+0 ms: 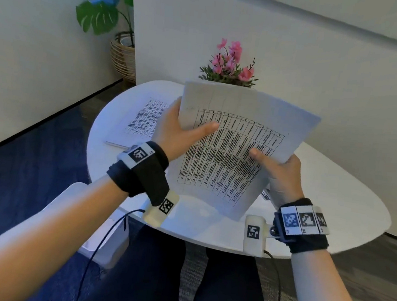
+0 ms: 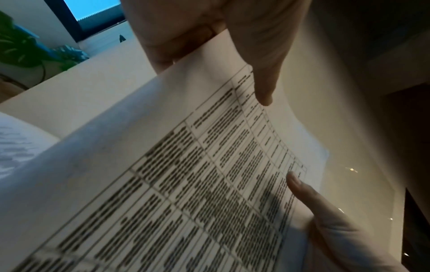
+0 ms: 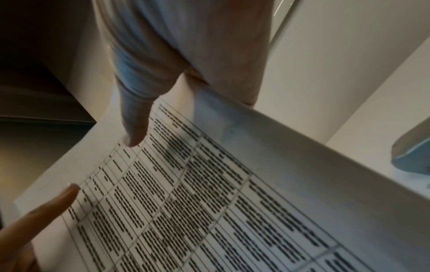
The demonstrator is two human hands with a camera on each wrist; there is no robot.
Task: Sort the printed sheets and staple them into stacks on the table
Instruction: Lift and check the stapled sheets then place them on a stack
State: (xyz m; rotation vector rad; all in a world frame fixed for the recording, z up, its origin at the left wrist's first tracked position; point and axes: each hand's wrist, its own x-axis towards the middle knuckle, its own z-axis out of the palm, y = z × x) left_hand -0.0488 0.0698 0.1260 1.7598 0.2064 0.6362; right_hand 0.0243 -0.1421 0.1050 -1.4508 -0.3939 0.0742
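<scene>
I hold a sheaf of printed sheets (image 1: 229, 151) with dense tables in the air over the white table (image 1: 330, 188), tilted toward me. My left hand (image 1: 180, 128) grips its left edge, thumb (image 2: 263, 82) across the print and fingers behind. My right hand (image 1: 276, 168) pinches the right edge, thumb (image 3: 135, 125) on the front. The top sheet (image 1: 222, 99) stands fanned a little apart from the ones behind. Both wrist views show the same table print (image 2: 186, 184) (image 3: 209, 202) close up. A second stack of printed sheets (image 1: 144, 120) lies flat on the table's left side.
A pot of pink flowers (image 1: 228, 65) stands at the table's far edge, behind the held sheets. A small shiny object (image 1: 265, 194) peeks out under them near my right wrist. A leafy plant in a wicker basket (image 1: 123, 54) stands on the floor, far left. Walls are close behind.
</scene>
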